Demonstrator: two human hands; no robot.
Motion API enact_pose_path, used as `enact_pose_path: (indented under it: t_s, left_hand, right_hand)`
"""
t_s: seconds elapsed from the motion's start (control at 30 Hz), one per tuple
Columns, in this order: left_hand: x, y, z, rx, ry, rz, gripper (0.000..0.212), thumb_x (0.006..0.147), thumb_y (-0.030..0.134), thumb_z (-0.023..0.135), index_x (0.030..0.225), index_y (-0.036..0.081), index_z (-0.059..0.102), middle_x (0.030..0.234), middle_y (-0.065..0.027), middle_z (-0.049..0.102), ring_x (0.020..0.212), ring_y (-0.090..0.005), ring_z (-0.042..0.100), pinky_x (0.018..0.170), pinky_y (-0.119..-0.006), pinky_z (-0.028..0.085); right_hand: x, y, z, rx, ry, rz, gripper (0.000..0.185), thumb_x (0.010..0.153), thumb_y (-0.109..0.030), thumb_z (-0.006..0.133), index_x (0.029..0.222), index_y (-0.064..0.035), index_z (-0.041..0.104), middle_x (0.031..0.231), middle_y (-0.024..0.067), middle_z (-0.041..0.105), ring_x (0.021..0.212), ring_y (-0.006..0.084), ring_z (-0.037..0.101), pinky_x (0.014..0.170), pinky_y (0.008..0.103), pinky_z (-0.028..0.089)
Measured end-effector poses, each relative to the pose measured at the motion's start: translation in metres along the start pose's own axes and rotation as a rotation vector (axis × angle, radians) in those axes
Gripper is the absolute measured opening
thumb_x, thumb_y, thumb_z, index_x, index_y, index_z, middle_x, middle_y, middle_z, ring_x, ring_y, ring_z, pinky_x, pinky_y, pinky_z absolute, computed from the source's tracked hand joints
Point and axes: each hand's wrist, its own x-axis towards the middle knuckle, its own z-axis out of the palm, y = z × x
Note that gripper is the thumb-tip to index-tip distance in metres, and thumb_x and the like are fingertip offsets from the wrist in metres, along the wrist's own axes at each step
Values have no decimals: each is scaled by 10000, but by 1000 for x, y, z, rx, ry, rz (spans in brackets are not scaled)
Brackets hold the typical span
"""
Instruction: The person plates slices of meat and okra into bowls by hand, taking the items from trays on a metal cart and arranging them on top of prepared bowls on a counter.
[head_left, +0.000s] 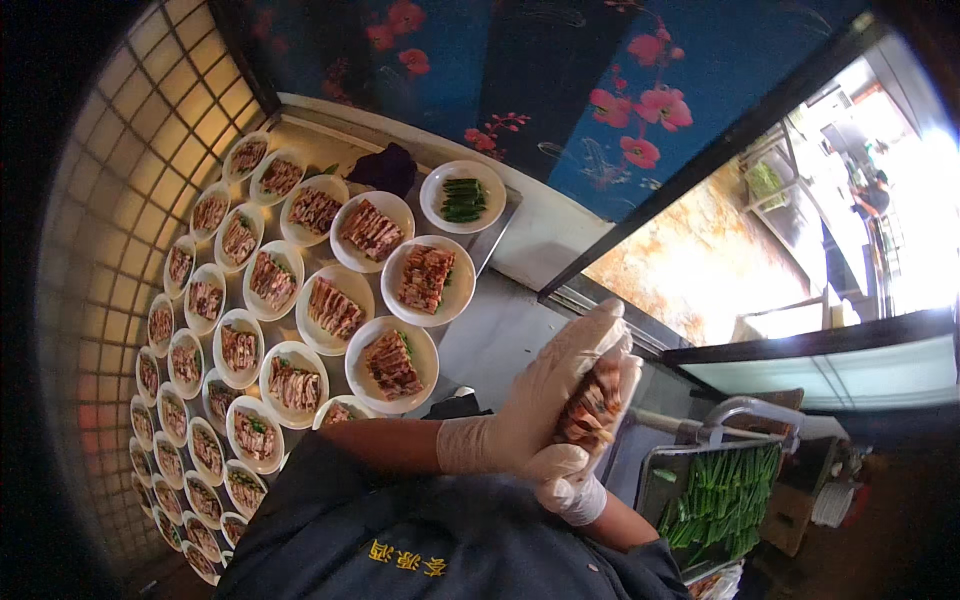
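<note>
A block of sliced cooked meat (589, 412) is pressed between my two gloved hands in front of my body. My left hand (529, 405), in a thin whitish glove, covers the block's left side with its fingers pointing up and to the right. On the other side, my right hand (577, 495) supports the meat; most of its palm is hidden. To the left, a plate of sliced meat over greens (392, 365) is the closest full plate. At the table's far corner, a white plate (491, 214) holds only cut green stalks (463, 199).
Many white plates with meat (240, 350) crowd the metal table (491, 234). A dark cloth (384, 169) lies behind them. At lower right, a metal tray (649, 480) of green stalks (720, 495) rests by a cart handle (750, 405). A person (874, 196) is beyond the window opening.
</note>
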Motion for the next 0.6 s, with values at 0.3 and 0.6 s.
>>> enact_pose_path:
  t_s: [0.3, 0.6]
  left_hand:
    - [39, -63, -50, 84, 179, -159, 1083, 891, 646, 519, 1543, -89, 63, 1605, -302, 131, 1479, -436, 207, 1195, -462, 182]
    - [75, -116, -67, 163, 382, -414, 1100, 907, 695, 454, 1553, -71, 1, 1627, -251, 106, 1520, -343, 108, 1221, -419, 107]
  right_hand:
    - [106, 76, 4, 136, -233, 100, 1083, 861, -702, 515, 1591, -41, 65, 1647, 147, 122, 1520, 283, 125, 1216, 378, 135]
    - [188, 120, 2, 139, -506, 94, 1216, 807, -657, 594, 1567, 9, -82, 1645, 225, -74, 1530, 333, -35, 1218, 443, 52]
